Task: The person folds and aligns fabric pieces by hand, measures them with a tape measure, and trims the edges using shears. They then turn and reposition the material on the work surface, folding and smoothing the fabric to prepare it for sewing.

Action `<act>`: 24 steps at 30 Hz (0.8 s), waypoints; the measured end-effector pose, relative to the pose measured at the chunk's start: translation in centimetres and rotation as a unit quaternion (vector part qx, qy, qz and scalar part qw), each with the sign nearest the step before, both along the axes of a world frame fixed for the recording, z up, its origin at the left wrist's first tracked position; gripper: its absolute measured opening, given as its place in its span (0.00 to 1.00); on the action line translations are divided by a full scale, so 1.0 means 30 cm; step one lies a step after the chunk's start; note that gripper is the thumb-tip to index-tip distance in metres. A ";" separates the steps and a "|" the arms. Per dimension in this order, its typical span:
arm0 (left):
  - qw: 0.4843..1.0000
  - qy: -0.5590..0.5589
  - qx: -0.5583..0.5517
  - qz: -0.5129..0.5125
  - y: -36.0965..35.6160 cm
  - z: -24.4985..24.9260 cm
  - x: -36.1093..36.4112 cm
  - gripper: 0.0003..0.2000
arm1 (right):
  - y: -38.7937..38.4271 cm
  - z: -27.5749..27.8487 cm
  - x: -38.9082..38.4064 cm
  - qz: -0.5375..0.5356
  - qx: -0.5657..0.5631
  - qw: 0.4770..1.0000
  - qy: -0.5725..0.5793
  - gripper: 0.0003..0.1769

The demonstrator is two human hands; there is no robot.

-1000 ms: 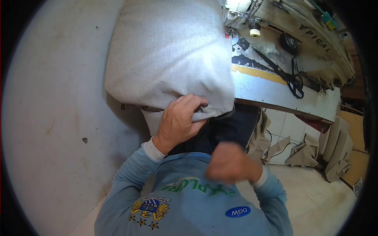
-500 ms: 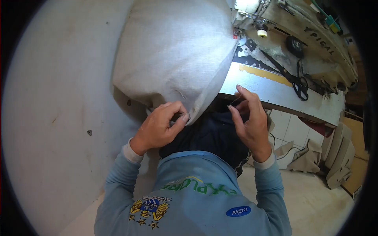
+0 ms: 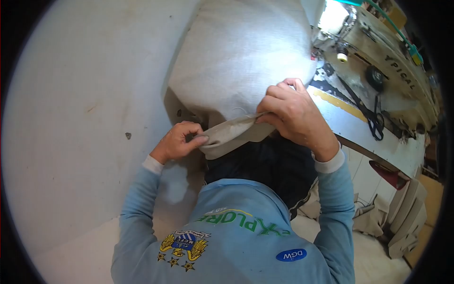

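A large piece of light grey fabric point(image 3: 236, 61) spreads from the sewing machine down toward my lap. My left hand point(image 3: 178, 141) pinches the left end of its near edge between thumb and fingers. My right hand point(image 3: 295, 111) grips the same edge farther right, fingers on top and thumb beneath. Between the two hands the edge is turned over in a folded strip. A short loose thread point(image 3: 239, 109) lies on the fabric just above the fold. What lies inside the fold is hidden.
At the right stands a sewing machine point(image 3: 399, 71) with a lit lamp. Black scissors point(image 3: 364, 110) and a round black object point(image 3: 374, 77) lie on its bed. A pale table surface point(image 3: 90, 118) extends at the left. Fabric pieces point(image 3: 376, 215) lie at the lower right.
My right hand has moved left onto the fabric edge and grips it; the thread it pinched no longer shows there. The edge is now stretched and folded between both hands. The view has shifted.
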State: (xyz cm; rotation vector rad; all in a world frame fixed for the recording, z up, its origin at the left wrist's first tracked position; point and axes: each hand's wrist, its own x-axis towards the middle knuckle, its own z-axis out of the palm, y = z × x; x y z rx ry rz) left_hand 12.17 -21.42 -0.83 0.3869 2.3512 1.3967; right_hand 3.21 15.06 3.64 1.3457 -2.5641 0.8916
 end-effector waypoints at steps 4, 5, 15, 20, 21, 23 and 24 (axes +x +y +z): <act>0.998 0.049 -0.017 -0.040 0.019 0.097 0.020 0.07 | -0.066 0.052 0.038 0.017 -0.032 0.999 -0.036 0.21; 0.994 0.075 -0.033 -0.070 0.077 0.165 0.012 0.07 | -0.111 0.074 0.048 0.040 -0.054 0.997 -0.033 0.23; 0.996 0.080 -0.025 0.022 0.025 0.344 -0.017 0.05 | -0.066 0.188 -0.017 0.056 0.045 0.979 -0.191 0.22; 0.984 0.158 -0.058 -0.053 0.176 0.333 -0.017 0.06 | -0.191 0.257 0.041 0.101 0.103 0.975 -0.169 0.19; 0.982 0.164 -0.073 -0.062 0.189 0.350 -0.019 0.06 | -0.205 0.285 0.044 0.124 0.205 0.952 -0.189 0.18; 0.975 0.177 -0.101 -0.084 0.189 0.397 -0.018 0.07 | -0.185 0.263 0.067 0.150 0.198 0.951 -0.183 0.14; 0.963 0.227 -0.080 -0.119 0.161 0.374 -0.021 0.07 | -0.176 0.238 0.074 0.163 0.195 0.951 -0.178 0.12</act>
